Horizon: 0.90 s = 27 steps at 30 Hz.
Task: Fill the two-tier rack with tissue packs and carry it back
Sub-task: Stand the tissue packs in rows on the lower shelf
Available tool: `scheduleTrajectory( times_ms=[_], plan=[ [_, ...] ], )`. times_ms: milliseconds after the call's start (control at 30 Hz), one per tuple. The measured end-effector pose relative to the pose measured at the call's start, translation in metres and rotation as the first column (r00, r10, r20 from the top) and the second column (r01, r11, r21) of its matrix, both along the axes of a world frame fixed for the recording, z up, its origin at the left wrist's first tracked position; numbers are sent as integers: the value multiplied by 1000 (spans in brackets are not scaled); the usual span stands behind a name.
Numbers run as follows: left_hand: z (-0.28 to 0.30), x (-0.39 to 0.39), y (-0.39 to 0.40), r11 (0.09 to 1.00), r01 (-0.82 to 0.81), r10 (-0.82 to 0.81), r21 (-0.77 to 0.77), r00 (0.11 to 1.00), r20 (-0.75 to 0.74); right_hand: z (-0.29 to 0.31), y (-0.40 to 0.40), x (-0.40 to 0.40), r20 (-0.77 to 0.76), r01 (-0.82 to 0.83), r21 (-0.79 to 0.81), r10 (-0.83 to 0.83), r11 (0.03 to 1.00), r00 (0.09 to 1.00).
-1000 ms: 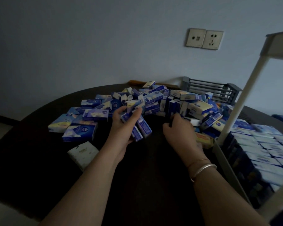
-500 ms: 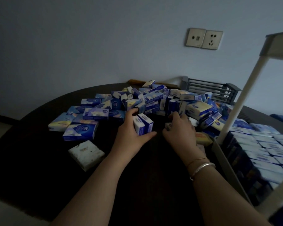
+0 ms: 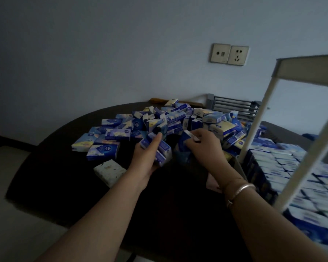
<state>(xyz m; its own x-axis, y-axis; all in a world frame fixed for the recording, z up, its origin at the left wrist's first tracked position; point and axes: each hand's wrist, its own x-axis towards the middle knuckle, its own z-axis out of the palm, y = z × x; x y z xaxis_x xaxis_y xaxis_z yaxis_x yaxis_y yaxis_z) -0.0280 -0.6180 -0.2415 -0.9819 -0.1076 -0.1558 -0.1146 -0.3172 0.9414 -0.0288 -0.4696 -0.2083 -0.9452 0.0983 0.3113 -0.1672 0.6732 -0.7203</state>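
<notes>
Several tissue packs are clamped in my left hand, and my right hand pinches another pack at the near edge of the loose pile on the dark table. I am mid-gathering, I think, though the dim light blurs the count. Next I must swing this handful right to the rack, whose lower tier looks nearly full.

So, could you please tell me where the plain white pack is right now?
The plain white pack lies flat on the dark table, nearest the camera at the pile's left edge, just left of the left hand's wrist and below a blue pack.
</notes>
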Motion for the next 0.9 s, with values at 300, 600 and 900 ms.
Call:
scheduleTrajectory(
  times_ms=[300,600,900],
  plan=[
    [66,94,15,939,225,-244,261,969,41,31,4,110,-269,-467,-480,382,743,884],
    [101,180,59,902,414,-408,120,910,-71,58,60,213,-310,-535,-394,440,748,843],
    [118,219,147,891,454,-454,-6,890,-37,54,128,280,-295,-358,-177,297,917,908]
  ],
)
